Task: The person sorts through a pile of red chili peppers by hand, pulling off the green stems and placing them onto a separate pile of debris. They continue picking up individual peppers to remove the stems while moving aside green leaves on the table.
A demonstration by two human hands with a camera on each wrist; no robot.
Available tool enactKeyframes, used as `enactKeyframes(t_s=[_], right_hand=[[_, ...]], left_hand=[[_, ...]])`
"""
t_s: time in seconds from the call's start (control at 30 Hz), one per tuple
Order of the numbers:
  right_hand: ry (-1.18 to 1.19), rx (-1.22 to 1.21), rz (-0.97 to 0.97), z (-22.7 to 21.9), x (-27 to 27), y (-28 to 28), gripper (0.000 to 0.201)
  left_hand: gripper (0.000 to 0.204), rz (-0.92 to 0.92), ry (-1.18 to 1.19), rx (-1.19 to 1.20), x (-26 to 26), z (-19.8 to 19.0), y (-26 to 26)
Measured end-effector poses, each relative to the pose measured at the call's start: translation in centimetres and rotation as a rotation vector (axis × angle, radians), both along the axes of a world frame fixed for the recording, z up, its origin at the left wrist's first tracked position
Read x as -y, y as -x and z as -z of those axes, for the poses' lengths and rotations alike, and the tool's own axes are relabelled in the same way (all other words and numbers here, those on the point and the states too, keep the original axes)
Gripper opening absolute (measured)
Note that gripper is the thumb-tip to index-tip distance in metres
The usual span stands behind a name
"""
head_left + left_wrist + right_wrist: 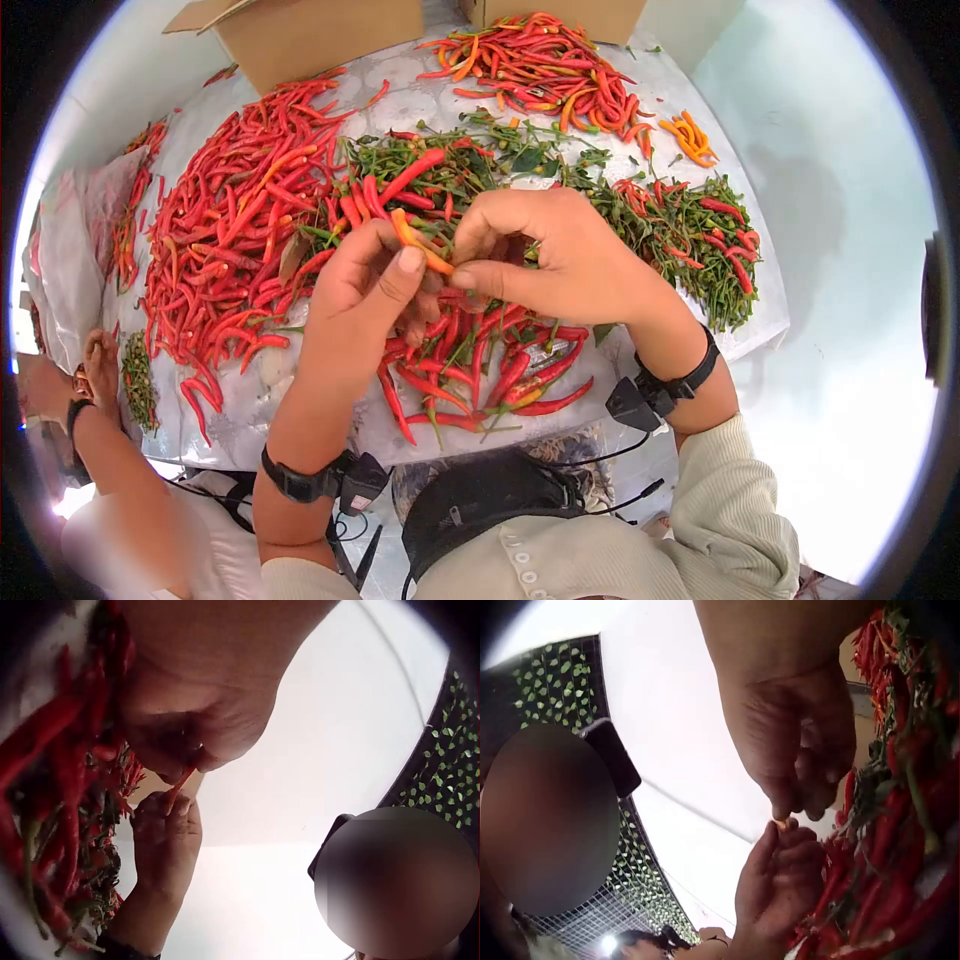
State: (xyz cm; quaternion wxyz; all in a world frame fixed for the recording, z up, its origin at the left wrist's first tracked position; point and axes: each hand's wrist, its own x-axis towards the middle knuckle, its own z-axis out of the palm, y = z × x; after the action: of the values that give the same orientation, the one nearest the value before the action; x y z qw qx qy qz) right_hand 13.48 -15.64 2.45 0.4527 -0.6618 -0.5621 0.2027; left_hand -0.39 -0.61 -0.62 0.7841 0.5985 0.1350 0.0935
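An orange chili pepper (404, 228) is held between both hands above the table. My left hand (350, 300) pinches it with thumb and index finger. At its lower right end, the thumb and fingers of my right hand (565, 250) pinch the tip. Both wrist views show the small chili (178, 787) bridging the two hands' fingertips. Below the hands lie red chilies (470, 370), some with green stems. Just behind them is a tangle of green stems and leaves (520, 150) mixed with red chilies.
A large heap of red chilies (230, 210) covers the table's left side, and another heap (550, 70) sits at the back. Several orange chilies (688, 138) lie apart on the right, near a green stem pile (725, 290). Cardboard boxes (320, 40) stand behind. Another person's hand (100, 370) is at left.
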Motion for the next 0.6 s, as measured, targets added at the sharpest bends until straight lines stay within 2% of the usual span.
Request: enactKeyframes(t_s=[0.1,0.13,0.23,0.33,0.43,0.53,0.6], right_hand=[[0.155,0.019,0.037,-0.3,1.1,-1.6,0.016],[0.268,0.041,0.099,-0.8,1.7,-2.2,0.020],[0.422,0.550,0.188,0.3,2.9,-4.1,0.022],[0.453,0.430,0.051,1.0,3.1,-4.6,0.020],[0.408,0.291,0.049,0.4,3.2,-4.9,0.016],[0.290,0.156,0.162,-0.2,3.6,-5.3,0.013],[0.294,0.279,0.290,0.0,4.0,-5.9,0.013]], left_hand=[[0.018,-0.069,0.078,-0.012,-0.4,-0.4,0.3],[0.012,-0.035,0.142,0.030,-0.5,-1.0,0.4],[0.016,0.049,0.213,0.000,-0.6,-1.3,0.3],[0.017,0.029,0.270,-0.024,0.1,-1.5,0.0],[0.019,-0.020,0.291,-0.003,0.2,-1.3,0.1],[0.020,0.007,0.313,0.002,0.2,-1.3,0.1],[0.019,0.005,0.320,0.002,0.2,-1.3,0.0]])
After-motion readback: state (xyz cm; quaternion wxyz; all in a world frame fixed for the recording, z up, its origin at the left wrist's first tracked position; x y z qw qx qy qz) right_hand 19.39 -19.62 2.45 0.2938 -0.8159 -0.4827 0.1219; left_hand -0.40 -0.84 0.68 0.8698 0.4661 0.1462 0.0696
